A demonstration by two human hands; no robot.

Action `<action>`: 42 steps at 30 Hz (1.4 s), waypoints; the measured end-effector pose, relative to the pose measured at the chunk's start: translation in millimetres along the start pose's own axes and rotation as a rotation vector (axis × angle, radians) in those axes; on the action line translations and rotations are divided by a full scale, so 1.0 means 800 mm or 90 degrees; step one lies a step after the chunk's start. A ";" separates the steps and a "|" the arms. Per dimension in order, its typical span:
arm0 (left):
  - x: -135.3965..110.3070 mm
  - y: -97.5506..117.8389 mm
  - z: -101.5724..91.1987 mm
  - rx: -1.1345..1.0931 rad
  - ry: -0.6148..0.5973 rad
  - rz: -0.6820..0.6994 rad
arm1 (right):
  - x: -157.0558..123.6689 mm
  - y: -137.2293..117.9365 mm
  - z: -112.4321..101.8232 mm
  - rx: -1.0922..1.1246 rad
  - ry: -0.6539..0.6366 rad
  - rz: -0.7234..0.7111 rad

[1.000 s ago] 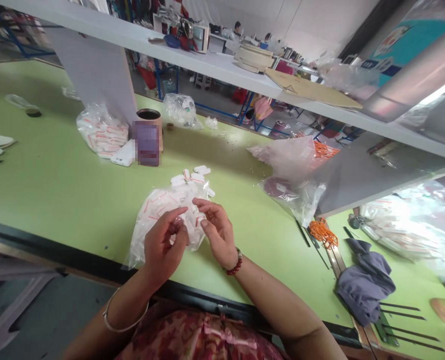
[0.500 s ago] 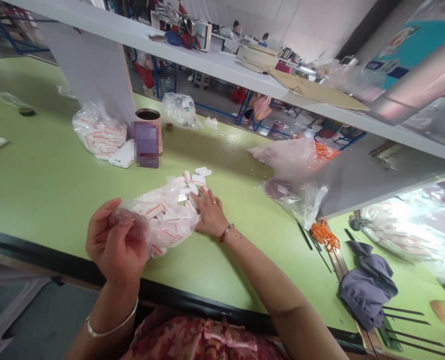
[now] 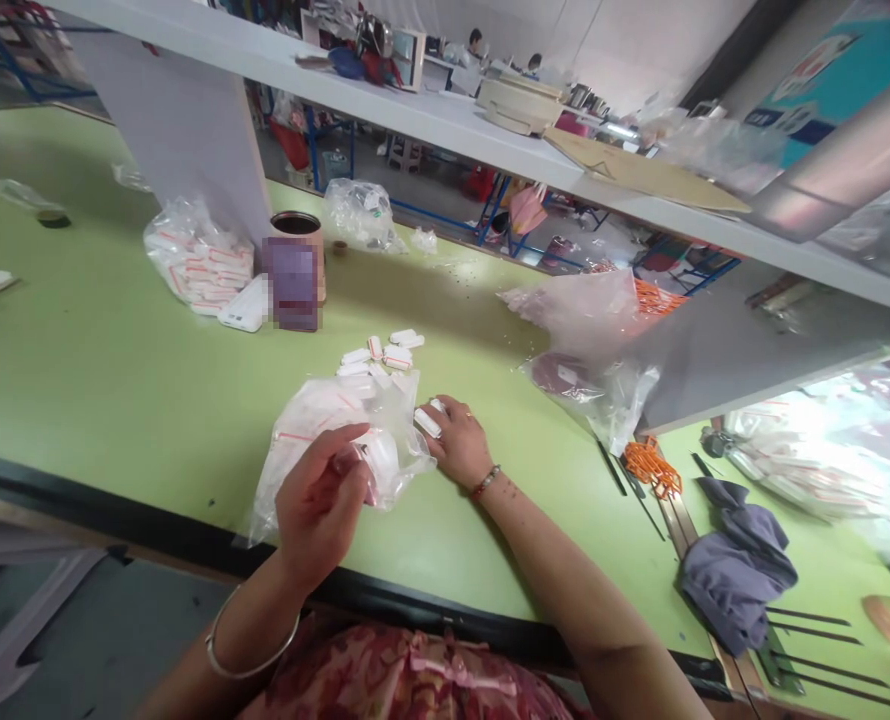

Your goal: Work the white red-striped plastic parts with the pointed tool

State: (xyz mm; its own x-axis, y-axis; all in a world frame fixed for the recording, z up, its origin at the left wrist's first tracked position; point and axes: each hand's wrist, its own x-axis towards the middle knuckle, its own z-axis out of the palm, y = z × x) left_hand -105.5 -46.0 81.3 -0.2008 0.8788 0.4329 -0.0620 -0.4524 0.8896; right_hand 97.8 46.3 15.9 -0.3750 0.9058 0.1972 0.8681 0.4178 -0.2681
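My left hand is closed in a pinch at the mouth of a clear plastic bag. Small white pieces with red stripes show through the film, and the bag's opening faces right. Just beyond that opening, my right hand rests low over the table, its fingers curled on a couple of small white pieces. Its fingertips are partly hidden. Behind the bag lies a loose cluster of more white pieces, some of them red-striped.
Left of a brown can stand a filled bag of striped pieces and a white phone-like object. Right are a plastic bag, orange pieces and grey cloth. A shelf spans the table.
My left hand has moved right, swinging the bag's mouth toward my right hand. The right hand has shifted right and nearer, its spread fingers now curled on white pieces drawn from the cluster.
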 end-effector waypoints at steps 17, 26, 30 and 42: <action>-0.006 -0.024 0.031 0.089 -0.067 -0.045 | -0.003 -0.058 -0.115 0.293 -0.015 -0.141; 0.005 -0.021 0.029 -0.014 0.023 -0.042 | 0.055 -0.104 -0.109 0.364 -0.012 -0.012; 0.008 -0.023 0.030 -0.053 0.042 -0.063 | 0.064 -0.122 -0.086 0.536 0.079 0.095; 0.006 -0.028 0.016 -0.121 0.115 -0.032 | -0.026 0.016 -0.064 0.161 -0.029 0.008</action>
State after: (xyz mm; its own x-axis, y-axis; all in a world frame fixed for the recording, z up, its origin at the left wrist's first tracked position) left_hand -92.9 -30.0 65.3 -0.3626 0.8675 0.3407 -0.2554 -0.4440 0.8588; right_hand 133.2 29.3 57.0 -0.3843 0.9106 0.1519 0.7659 0.4063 -0.4984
